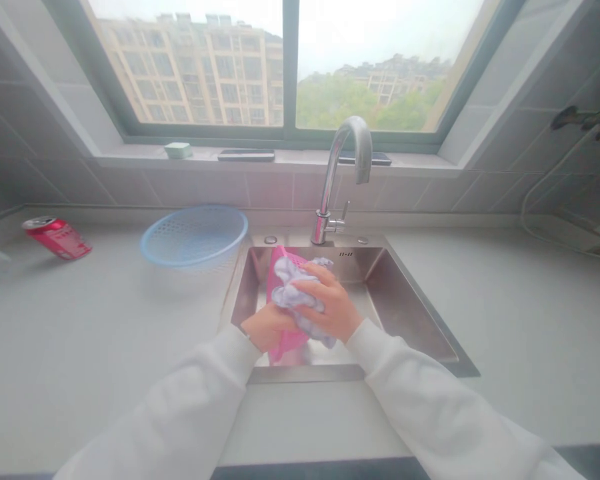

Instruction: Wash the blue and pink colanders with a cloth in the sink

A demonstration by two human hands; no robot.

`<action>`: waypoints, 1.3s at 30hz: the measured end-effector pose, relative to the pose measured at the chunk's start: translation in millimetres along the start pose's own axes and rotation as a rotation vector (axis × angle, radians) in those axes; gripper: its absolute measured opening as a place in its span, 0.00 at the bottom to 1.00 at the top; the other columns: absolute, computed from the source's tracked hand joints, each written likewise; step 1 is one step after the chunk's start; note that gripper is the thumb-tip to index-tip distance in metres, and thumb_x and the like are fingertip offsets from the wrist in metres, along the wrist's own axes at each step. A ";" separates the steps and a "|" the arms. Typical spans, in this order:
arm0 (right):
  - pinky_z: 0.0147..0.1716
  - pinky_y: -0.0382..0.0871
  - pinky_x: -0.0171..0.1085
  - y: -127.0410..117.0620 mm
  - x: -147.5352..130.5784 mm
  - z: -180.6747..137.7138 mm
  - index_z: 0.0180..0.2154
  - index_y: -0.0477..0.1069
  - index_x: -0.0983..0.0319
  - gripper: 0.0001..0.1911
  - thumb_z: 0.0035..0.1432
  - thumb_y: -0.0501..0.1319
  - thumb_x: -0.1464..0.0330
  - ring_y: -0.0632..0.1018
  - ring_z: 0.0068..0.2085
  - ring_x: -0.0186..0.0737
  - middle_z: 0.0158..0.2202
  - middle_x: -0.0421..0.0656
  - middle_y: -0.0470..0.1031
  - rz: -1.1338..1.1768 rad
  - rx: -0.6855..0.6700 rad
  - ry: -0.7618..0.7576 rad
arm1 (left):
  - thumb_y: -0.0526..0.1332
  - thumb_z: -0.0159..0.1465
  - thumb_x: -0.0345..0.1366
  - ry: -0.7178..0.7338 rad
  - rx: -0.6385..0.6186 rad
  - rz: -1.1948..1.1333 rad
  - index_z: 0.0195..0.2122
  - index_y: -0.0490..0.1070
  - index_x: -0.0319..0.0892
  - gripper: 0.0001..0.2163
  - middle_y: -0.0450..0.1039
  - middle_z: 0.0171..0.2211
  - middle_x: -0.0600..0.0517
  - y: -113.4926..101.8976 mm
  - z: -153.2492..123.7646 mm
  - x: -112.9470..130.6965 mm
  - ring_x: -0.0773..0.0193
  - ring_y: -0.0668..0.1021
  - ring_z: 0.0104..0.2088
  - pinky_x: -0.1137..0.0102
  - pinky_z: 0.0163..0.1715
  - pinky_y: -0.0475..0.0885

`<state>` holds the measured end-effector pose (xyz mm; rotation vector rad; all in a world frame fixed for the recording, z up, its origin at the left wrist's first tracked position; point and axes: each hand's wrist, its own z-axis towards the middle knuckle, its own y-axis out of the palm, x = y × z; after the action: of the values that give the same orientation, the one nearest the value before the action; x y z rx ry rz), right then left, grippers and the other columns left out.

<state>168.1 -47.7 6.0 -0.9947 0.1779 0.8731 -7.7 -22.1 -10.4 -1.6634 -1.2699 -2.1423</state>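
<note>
Over the steel sink point(410, 313) my left hand point(266, 328) grips the lower edge of a pink basket point(278, 280), which stands tilted on its side. My right hand point(330, 303) is closed on a pale bluish-white cloth point(293, 287) and presses it against the inside of the pink basket. Both arms wear white sleeves. The chrome tap point(347, 160) arches over the back of the sink, with no water visible.
A light blue colander point(195, 235) sits on the counter left of the sink. A red can point(57, 237) lies on its side at the far left. A small green sponge point(178, 150) and two dark flat objects point(246, 155) rest on the window sill. A cable runs along the right wall.
</note>
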 end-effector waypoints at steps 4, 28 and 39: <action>0.67 0.62 0.53 -12.5 18.8 9.9 0.49 0.82 0.56 0.16 0.63 0.63 0.60 0.72 0.64 0.53 0.61 0.51 0.73 0.046 0.209 0.225 | 0.72 0.50 0.25 -0.095 -0.098 0.141 0.60 0.75 0.45 0.33 0.81 0.53 0.43 -1.7 -2.3 -5.7 0.42 0.81 0.55 0.46 0.60 0.72; 0.54 0.70 0.52 -22.9 47.8 16.6 0.37 0.80 0.57 0.11 0.61 0.64 0.58 0.77 0.47 0.50 0.41 0.45 0.79 0.201 0.441 0.346 | 0.57 0.48 0.21 0.000 -0.497 0.771 0.67 0.64 0.43 0.41 0.76 0.57 0.45 6.0 -9.8 6.0 0.46 0.74 0.60 0.48 0.67 0.63; 0.53 0.69 0.50 3.4 -6.0 2.7 0.34 0.78 0.55 0.03 0.59 0.65 0.68 0.77 0.50 0.49 0.46 0.45 0.76 -0.086 0.348 -0.174 | 0.62 0.51 0.24 0.165 -0.053 0.406 0.65 0.66 0.42 0.37 0.78 0.52 0.45 2.1 3.1 5.6 0.48 0.78 0.55 0.54 0.59 0.73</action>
<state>161.1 -48.0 8.3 -0.5953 0.1320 0.8117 -6.3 -19.3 -4.5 -1.5614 -0.7588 -2.0242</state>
